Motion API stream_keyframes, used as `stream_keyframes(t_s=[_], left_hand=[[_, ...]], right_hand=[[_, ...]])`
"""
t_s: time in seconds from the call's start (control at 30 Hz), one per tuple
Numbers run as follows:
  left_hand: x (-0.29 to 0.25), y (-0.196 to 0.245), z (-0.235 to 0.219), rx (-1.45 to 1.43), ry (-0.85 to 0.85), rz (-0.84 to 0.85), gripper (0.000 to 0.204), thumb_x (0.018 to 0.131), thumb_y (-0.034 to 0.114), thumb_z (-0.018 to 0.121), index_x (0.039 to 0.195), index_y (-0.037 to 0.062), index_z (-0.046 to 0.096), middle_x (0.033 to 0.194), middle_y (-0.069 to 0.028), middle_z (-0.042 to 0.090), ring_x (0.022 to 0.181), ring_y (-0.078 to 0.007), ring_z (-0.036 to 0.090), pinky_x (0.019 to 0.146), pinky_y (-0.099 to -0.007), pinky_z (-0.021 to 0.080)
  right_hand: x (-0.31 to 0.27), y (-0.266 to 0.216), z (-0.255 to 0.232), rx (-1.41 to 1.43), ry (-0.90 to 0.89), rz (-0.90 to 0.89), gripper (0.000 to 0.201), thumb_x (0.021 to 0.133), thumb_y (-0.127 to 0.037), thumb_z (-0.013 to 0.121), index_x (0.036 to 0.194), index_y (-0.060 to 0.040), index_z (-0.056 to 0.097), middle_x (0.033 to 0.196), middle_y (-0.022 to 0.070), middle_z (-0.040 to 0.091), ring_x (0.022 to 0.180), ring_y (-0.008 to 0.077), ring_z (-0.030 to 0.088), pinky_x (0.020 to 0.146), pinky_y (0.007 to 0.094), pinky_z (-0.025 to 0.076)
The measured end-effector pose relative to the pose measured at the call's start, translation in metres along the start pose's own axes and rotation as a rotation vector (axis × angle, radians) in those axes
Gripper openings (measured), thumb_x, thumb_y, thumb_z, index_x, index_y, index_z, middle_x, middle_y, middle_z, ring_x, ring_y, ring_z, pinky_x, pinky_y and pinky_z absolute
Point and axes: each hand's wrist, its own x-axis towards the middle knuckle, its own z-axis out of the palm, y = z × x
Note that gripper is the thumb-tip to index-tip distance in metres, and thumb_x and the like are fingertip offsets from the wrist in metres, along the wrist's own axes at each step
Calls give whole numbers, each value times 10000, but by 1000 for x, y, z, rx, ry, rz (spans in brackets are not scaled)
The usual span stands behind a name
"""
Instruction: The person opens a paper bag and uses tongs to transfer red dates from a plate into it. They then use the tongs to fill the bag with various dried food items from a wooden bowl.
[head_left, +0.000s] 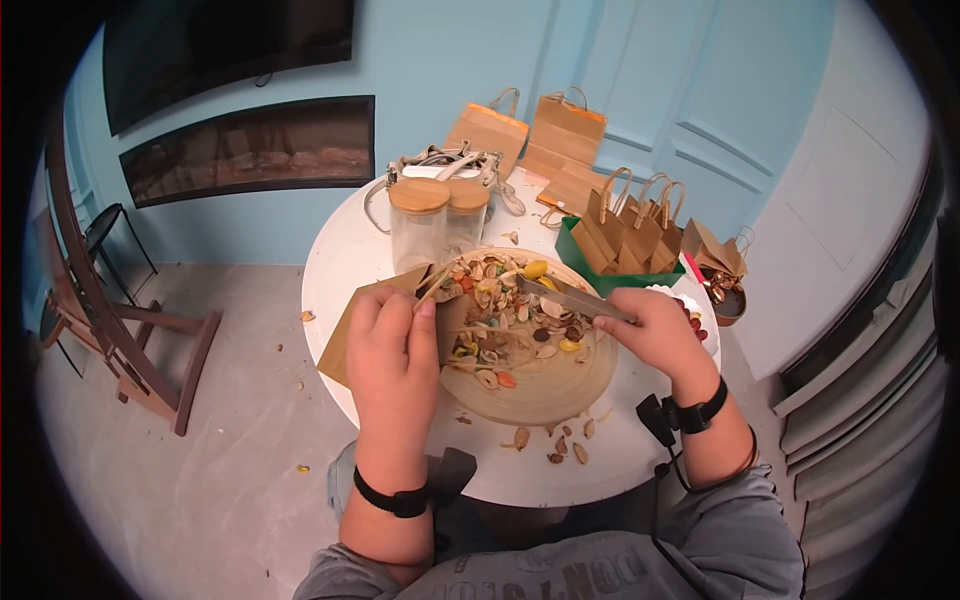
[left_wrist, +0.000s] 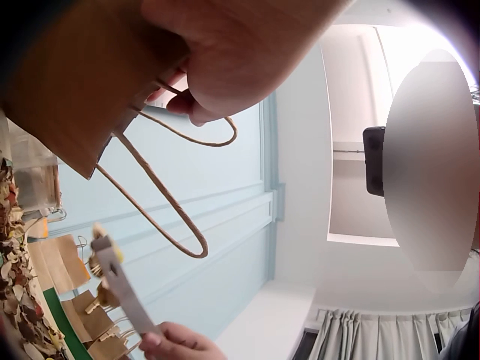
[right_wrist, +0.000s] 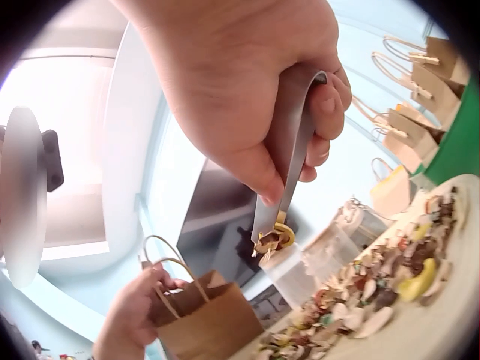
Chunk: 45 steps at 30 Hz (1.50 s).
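My left hand (head_left: 396,345) holds a brown paper bag (right_wrist: 214,322) by its top edge, near the twisted-cord handles (left_wrist: 169,195). The bag's mouth faces up in the right wrist view. My right hand (head_left: 655,322) grips metal tongs (right_wrist: 296,146) between thumb and fingers. Small dried pieces (right_wrist: 274,238), one with a yellow curl, are pinched at the tongs' tips. Below both hands, a round pale tray (head_left: 535,405) carries a heap of mixed dried petals, slices and pods (head_left: 495,300). The tongs are above the heap, to the right of the bag.
Two clear jars with wooden lids (head_left: 418,197) stand behind the tray on the white round table (head_left: 335,235). A green box (head_left: 620,283) holds several small paper bags. More bags (head_left: 565,135) stand at the back. Loose dried bits (head_left: 580,453) lie at the table's front.
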Motion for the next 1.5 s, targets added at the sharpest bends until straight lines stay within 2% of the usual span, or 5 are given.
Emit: stream_keyframes(t_s=[0.33,0.57,0.8,1.07,1.5], left_hand=[[-2,-1,0,44,69,17,135,934,81,633,902,-38,578,1089,-170,519,881,-284,557,797,-376,484],[0,-8,-5,-10,77,-39,137,936,83,633,899,-34,571,1073,-168,525,890,-285,551,791,-367,483],[-2,-13,-9,3,57,-4,134,932,73,634,910,-40,564,1072,-173,538,889,-288,558,781,-358,488],[-3,-13,-13,1,49,-21,125,927,58,634,913,-45,565,1080,-175,542,902,-293,563,783,-350,494],[-2,-13,-10,17,38,-2,127,931,77,638,923,-35,578,1085,-177,545,911,-299,568,796,-359,491]], right_hand=[[30,-85,-23,-41,-199,-318,322,829,-316,753,802,-33,604,715,142,571,696,333,575,609,403,439],[25,-42,-40,198,-243,17,376,824,-376,754,891,-15,672,743,117,615,698,253,595,628,376,440],[27,56,25,185,-127,445,486,862,-423,724,959,51,687,798,146,660,745,226,615,709,350,484],[31,52,56,401,-328,408,453,886,-408,722,927,42,685,785,78,660,736,148,596,669,308,472],[4,17,79,-138,-242,66,343,915,-394,628,933,-53,588,880,157,662,862,371,640,743,457,509]])
